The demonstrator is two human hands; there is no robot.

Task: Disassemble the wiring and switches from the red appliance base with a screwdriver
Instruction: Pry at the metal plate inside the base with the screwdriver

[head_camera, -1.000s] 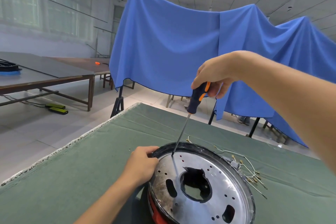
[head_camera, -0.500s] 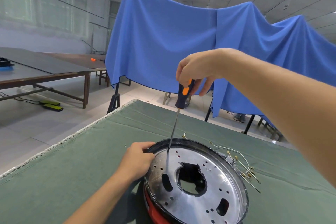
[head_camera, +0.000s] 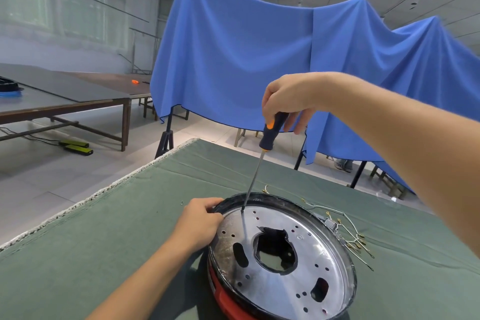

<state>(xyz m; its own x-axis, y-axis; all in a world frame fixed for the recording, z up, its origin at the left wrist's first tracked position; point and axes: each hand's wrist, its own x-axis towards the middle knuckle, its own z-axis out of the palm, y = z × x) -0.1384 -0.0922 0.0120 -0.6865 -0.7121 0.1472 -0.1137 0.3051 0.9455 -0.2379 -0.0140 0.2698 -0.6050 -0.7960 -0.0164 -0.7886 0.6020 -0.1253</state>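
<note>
The red appliance base (head_camera: 228, 301) lies on the green table cloth (head_camera: 104, 236), its shiny perforated metal plate (head_camera: 293, 262) facing up inside a black rim. My left hand (head_camera: 198, 223) grips the rim at its far left edge. My right hand (head_camera: 288, 97) holds the top of a dark blue and orange screwdriver (head_camera: 271, 132) nearly upright. The shaft's tip rests on the plate near the far left edge. A bundle of loose wires (head_camera: 348, 231) with metal terminals trails off the base's right side onto the cloth.
A small screw (head_camera: 181, 203) lies on the cloth left of my left hand. The table's pale far-left edge (head_camera: 109, 187) drops to a tiled floor. Blue drapes (head_camera: 259, 60) hang behind; long tables (head_camera: 65, 101) stand at the left.
The view has shifted slightly. My right hand and the screwdriver handle have swung left to a more upright stance, while the tip stays on the plate. My left hand keeps its grip on the rim.
</note>
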